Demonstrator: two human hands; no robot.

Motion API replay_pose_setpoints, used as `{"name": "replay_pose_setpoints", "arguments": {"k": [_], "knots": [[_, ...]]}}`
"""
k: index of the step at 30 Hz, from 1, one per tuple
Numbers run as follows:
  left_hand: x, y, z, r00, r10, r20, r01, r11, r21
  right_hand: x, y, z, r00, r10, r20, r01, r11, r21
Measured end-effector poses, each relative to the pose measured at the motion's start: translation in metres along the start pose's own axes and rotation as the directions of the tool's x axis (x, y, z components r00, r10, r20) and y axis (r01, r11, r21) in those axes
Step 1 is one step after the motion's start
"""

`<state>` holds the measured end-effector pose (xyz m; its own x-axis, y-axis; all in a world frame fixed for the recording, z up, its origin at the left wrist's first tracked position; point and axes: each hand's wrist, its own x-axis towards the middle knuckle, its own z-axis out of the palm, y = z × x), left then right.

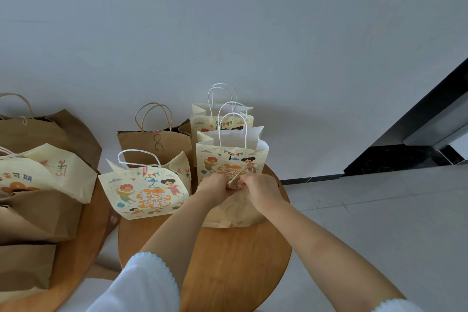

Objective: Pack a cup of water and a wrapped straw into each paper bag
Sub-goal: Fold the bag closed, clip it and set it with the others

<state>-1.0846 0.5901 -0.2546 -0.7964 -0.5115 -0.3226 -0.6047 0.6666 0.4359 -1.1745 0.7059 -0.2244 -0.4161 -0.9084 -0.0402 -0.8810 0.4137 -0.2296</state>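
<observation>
Both grips meet at the top of a plain brown paper bag (235, 213) on the round wooden counter (228, 273): the left hand (214, 185) and the right hand (255, 191) have their fingers curled around its twisted paper handles (236, 176), pinching them together. What the bag holds cannot be seen from above; no cup of water and no wrapped straw shows anywhere in the view.

Judged from this, packing seems well along on this bag, with the top being gathered rather than filled. Whether the others are packed cannot be told, since their mouths hide the contents.

Just behind the brown bag stands a cream printed bag (231, 159) with white handles, a handwritten mark that may be a "1" near its top edge, and orange Chinese lettering half covered by the hands. Behind that stands a second printed bag (220, 121). Left of the brown bag a leaning printed bag (144, 187) carries a handwritten "2" and orange Chinese characters, too stylised to read with confidence. Behind it a tall brown bag (154, 144) is marked "8".

Far left of the brown bag, on a second wooden counter (76, 261), more bags crowd together, one cream bag (38, 175) showing upside-down printed characters.
</observation>
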Motion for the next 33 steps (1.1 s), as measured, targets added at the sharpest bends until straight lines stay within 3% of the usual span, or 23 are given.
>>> {"name": "replay_pose_setpoints", "arguments": {"k": [11,19,33], "knots": [[0.006,-0.004,0.005,0.999,-0.037,0.017,0.038,0.998,-0.056,-0.006,0.003,-0.002,1.0,-0.009,0.01,0.009,1.0,0.027],[0.009,-0.006,0.006,0.999,-0.031,0.023,0.032,0.998,-0.062,-0.009,0.002,0.0,0.996,-0.087,-0.001,0.087,0.996,-0.006],[0.007,-0.004,0.004,0.999,-0.019,0.036,0.02,1.0,-0.022,0.004,0.001,0.002,0.995,-0.079,0.056,0.085,0.991,-0.101]]}}
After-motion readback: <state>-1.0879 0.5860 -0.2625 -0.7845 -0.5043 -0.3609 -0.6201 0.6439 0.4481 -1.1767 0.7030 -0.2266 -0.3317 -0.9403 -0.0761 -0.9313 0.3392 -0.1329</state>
